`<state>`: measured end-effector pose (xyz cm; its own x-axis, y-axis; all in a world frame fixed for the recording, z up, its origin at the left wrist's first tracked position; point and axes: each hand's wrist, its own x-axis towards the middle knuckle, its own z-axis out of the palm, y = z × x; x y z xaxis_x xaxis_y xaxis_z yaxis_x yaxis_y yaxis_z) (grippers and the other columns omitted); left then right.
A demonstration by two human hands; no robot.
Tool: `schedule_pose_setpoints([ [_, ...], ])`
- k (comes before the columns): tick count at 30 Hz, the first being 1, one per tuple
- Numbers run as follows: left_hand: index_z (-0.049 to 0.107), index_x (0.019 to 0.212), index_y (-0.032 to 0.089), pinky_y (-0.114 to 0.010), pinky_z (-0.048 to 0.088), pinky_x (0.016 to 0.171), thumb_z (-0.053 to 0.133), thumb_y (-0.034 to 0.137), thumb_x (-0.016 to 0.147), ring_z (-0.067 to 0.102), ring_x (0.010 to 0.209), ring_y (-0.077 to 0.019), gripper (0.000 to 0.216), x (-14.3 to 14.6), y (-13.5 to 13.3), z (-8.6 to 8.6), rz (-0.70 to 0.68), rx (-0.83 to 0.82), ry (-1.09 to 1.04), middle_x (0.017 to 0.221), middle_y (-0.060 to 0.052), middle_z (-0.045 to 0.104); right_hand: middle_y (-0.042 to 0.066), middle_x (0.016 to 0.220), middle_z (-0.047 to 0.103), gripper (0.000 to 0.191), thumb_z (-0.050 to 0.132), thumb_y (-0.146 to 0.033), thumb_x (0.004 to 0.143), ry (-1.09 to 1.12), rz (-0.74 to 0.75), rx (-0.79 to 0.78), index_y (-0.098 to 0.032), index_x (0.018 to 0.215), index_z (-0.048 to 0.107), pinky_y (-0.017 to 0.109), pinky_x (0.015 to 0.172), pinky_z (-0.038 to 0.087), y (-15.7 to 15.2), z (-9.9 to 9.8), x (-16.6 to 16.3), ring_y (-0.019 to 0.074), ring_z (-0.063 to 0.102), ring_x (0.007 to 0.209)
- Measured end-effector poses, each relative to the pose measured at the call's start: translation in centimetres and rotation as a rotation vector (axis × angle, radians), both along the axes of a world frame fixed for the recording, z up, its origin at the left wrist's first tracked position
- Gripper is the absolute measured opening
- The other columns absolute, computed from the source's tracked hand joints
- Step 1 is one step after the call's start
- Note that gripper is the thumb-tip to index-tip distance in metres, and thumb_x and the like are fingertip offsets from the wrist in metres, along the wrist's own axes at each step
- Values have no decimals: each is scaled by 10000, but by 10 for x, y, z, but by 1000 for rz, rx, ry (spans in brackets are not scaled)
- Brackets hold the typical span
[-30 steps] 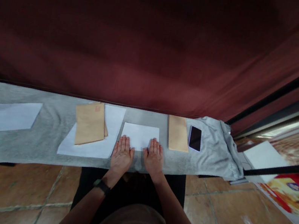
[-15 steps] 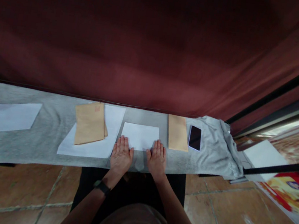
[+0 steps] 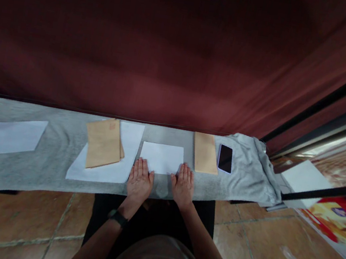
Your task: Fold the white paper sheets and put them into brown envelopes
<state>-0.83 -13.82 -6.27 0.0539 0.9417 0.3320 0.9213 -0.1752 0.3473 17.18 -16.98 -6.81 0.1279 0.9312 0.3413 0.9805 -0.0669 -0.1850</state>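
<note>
A folded-looking white sheet of paper (image 3: pixel 162 157) lies flat in front of me. My left hand (image 3: pixel 140 181) rests palm down at its lower left corner, fingers stretched out. At the lower right corner lies my right hand (image 3: pixel 183 187), also flat, its fingertips by the paper's edge. Neither hand grips anything. Left of the sheet, brown envelopes (image 3: pixel 104 144) overlap on top of larger white paper (image 3: pixel 128 157). Another brown envelope or stack of them (image 3: pixel 206 153) lies to the right of my right hand.
A phone (image 3: pixel 225 159) with a dark screen lies right of the brown envelope. More white paper (image 3: pixel 2 136) is at the far left of the grey cloth (image 3: pixel 53 171). A dark red curtain (image 3: pixel 157 65) hangs behind the table. Black bars and a colourful box (image 3: pixel 341 224) stand at right.
My right hand has shifted very slightly to the right along the sheet's lower corner. My left hand and the papers look the same.
</note>
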Motion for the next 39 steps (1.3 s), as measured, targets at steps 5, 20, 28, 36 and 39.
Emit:
schedule_pose_setpoints([
  [5,334,1556,-13,-542,320,1223,349,347,1030,305,1526,-356,638,0,-1,0,11,-10,18,1613,-268,342,260,1573,422,636,347,-418,1082,7,-5,-19,10,1553,356,508,1202,311,-1,1,0,330,407,1469],
  [20,363,1545,-7,-522,315,1232,311,358,1042,326,1520,-339,624,-5,-2,1,-28,11,34,1589,-264,391,269,1558,442,607,308,-390,1094,66,-25,41,13,1543,371,512,1198,332,-3,-1,4,313,392,1483],
  [28,356,1566,64,-484,271,1261,258,318,1052,296,1542,-259,581,-5,4,13,-221,-43,60,1604,-175,416,183,1600,419,545,291,-325,1088,174,182,-11,-56,1550,397,505,1215,345,16,16,-15,273,340,1519],
  [36,373,1546,22,-437,238,1274,275,179,983,248,1557,-234,593,11,40,10,-321,-181,156,1630,-183,370,114,1589,455,523,288,-355,1096,186,324,-140,-132,1548,429,435,1247,300,52,24,-46,212,368,1506],
  [39,375,1555,58,-451,208,1280,281,163,966,228,1563,-226,606,12,48,4,-318,-192,181,1646,-163,345,112,1582,465,526,276,-368,1097,176,294,-158,-134,1535,452,438,1247,287,61,22,-48,219,378,1502],
])
